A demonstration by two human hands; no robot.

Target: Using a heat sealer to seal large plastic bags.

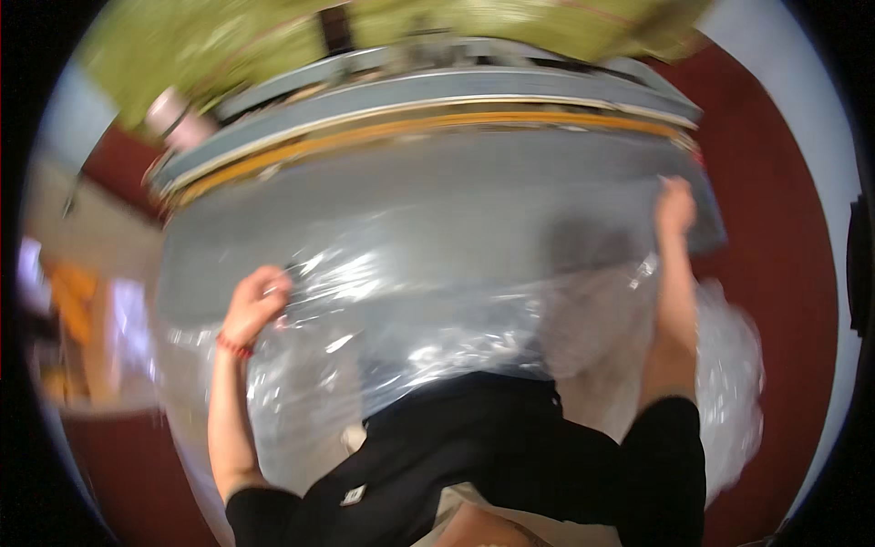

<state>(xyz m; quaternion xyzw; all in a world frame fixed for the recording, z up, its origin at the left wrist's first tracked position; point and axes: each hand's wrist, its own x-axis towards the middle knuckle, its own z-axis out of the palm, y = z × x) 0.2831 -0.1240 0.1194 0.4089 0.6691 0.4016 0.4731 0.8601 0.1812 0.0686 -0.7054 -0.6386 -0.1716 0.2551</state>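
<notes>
Red flooring is showing blurred around a grey table. Clear plastic sheet is lying between both hands, hiding the near edge. Left hand is gripping it, fingers curled; right hand is blurred, its grip unreadable.

Clear, glossy plastic sheet with white glints runs between both grips, over a grey tabletop edged with an orange stripe. A red band circles the wrist below the left grip. Sleeves are black. Beyond the right grip the floor is dark red; yellow-green cloth lies farthest off.
</notes>
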